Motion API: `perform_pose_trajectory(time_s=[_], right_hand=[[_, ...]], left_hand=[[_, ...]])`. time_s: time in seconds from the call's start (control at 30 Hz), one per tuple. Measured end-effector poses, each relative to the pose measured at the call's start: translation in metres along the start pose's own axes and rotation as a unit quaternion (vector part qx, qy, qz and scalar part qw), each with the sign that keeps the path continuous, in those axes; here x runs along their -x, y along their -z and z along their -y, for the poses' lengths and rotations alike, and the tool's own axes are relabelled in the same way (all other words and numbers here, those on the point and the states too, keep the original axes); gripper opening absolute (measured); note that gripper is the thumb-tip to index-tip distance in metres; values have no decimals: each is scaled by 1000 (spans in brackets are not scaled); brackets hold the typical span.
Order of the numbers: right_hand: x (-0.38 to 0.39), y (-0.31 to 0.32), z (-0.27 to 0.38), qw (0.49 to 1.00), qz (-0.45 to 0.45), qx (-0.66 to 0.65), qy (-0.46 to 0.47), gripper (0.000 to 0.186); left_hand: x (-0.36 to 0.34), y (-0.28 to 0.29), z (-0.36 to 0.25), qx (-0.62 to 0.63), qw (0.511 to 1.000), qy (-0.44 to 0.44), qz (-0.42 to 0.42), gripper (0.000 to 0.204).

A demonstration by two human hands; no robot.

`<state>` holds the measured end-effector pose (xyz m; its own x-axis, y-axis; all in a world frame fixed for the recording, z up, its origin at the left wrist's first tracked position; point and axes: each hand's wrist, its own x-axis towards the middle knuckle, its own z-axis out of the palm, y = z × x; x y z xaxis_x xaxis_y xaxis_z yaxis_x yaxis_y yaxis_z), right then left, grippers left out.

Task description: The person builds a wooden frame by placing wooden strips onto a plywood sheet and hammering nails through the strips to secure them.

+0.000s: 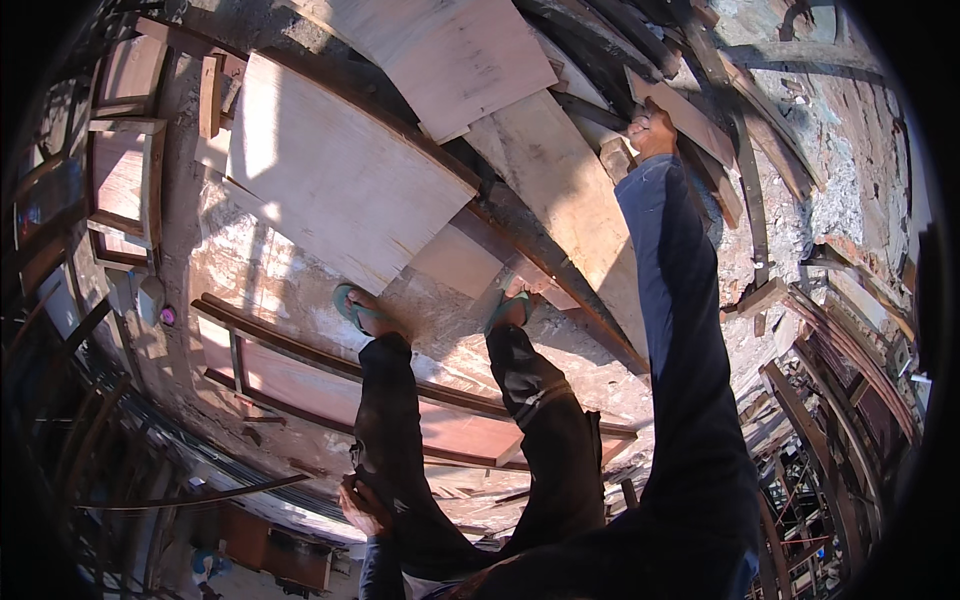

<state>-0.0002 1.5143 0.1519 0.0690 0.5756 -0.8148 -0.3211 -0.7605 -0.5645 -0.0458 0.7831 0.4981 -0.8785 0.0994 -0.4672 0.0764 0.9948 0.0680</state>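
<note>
My right arm reaches far forward, and my right hand [652, 132] is closed at the near-left edge of a narrow reddish-brown wooden board [695, 128] in the pile. The fingers curl around that edge, partly hidden by the hand itself. Just left of it, a long pale plywood sheet [545, 150] slants across dark timbers. Another plywood sheet [440, 55] overlaps its far end. My left hand [365, 503] hangs low beside my left thigh, in shadow; its fingers look bent, but whether they hold anything is not visible.
A large plywood panel [340, 170] lies ahead of my sandalled feet. A long dark beam [570, 270] runs diagonally past my right foot. Framed panels [125, 180] stand at the left, and a long framed panel [300, 375] lies under my legs. Scrap timber [830, 420] is heaped at the right.
</note>
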Motion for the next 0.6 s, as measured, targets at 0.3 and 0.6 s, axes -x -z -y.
perform_pose_trajectory(time_s=[0.3,0.6], right_hand=[[43,114,14,390,-95,719,567,54],[275,135,51,890,-94,372,248,32]], left_hand=[[-1,6,-9,-22,999,40,5,18],[27,-8,-31,-64,991,73,93,22]])
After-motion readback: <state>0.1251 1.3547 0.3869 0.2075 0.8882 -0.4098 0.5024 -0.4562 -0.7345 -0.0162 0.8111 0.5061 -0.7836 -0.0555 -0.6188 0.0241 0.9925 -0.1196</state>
